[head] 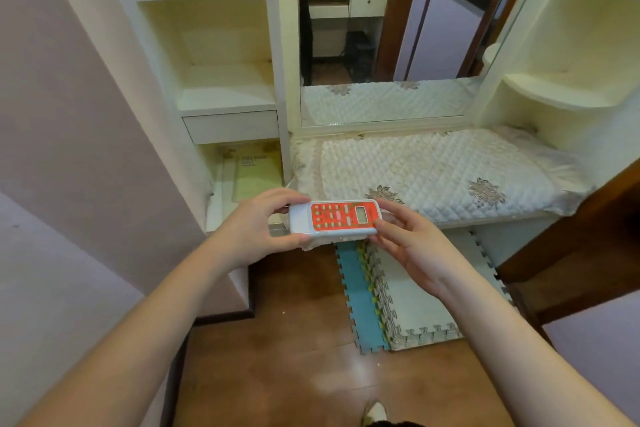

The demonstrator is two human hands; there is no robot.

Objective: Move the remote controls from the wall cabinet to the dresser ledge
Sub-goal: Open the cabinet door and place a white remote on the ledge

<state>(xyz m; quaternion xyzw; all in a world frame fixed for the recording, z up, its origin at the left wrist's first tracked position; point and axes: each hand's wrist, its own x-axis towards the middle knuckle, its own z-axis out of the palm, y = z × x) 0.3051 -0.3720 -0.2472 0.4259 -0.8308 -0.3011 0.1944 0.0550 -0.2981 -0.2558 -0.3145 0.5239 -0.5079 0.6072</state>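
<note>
Remote control (335,221), white with an orange-red button face and a small grey screen, sits level at the centre of the frame, held in the air between both hands just in front of the dresser ledge (502,218). Left hand (256,229) comes in from the lower left and grips the plain white end, thumb under the near edge and fingers curled over the far edge. Right hand (412,246) comes in from the lower right and pinches the screen end, fingertips on its corner and thumb along the near edge. Behind the remote, a quilted white cloth (433,170) covers the ledge, running back to the mirror (381,28) at top centre. Cream shelves (225,80) stand at upper left, with a closed drawer (232,126) below them. Below the hands, a stack of foam puzzle mats (408,302) lies on the brown floor (277,374).
</note>
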